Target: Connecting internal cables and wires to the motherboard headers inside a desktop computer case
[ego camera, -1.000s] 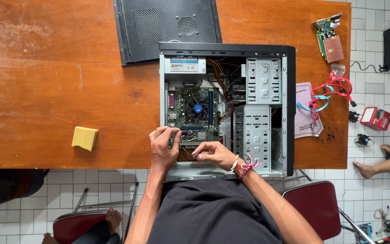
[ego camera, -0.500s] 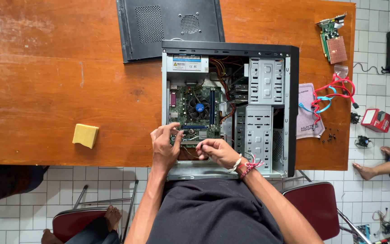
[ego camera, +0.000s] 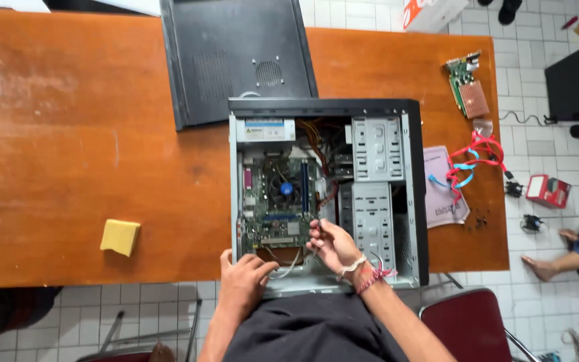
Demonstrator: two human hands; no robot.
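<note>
On wooden desk (ego camera: pixel 68 134), open computer case (ego camera: pixel 326 194) lies flat, near edge. Left hand (ego camera: pixel 244 280) rests on case's near rim, fingers curled loosely, gripping nothing clear. Right hand (ego camera: pixel 333 246) inside, fingertips pinched at motherboard (ego camera: pixel 279 201) edge; what it pinches, cannot tell. Side panel (ego camera: pixel 236 57) far. Yellow sponge (ego camera: pixel 120 236) left. Expansion card (ego camera: pixel 467 87), red cables (ego camera: pixel 477 157) right.

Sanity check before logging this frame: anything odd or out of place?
Mostly teardown clutter: the PC case lies open, its side panel loose behind it. A bare card and tangled cables sit near the table's right edge. Nothing looks damaged.
</note>
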